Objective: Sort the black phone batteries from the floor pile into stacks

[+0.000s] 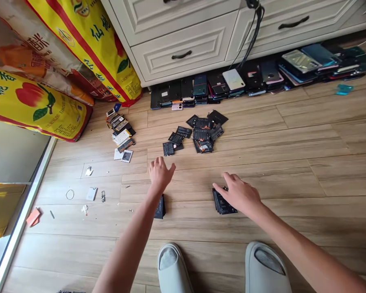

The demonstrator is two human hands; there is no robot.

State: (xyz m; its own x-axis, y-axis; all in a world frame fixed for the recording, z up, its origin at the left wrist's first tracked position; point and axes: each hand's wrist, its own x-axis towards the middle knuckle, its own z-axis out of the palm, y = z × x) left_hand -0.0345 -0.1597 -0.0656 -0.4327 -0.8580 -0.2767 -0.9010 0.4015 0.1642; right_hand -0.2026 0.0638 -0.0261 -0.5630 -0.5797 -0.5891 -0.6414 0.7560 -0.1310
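My left hand reaches forward with its thumb apart from the fingers and nothing in it. Just beyond its fingertips lies a loose scatter of black phone batteries. A stack of black batteries is partly hidden beneath my left forearm. Over at the right, my right hand hovers at a second battery stack, its thumb and fingers spread around the upper edge; whether it touches is unclear. Farther forward, more black batteries lie in an overlapping heap.
A row of piled phones runs along the white drawer cabinet. Mixed batteries lie at left, near yellow sacks. Small scraps, a rubber band and a pink item dot the floor. My slippers stand in front.
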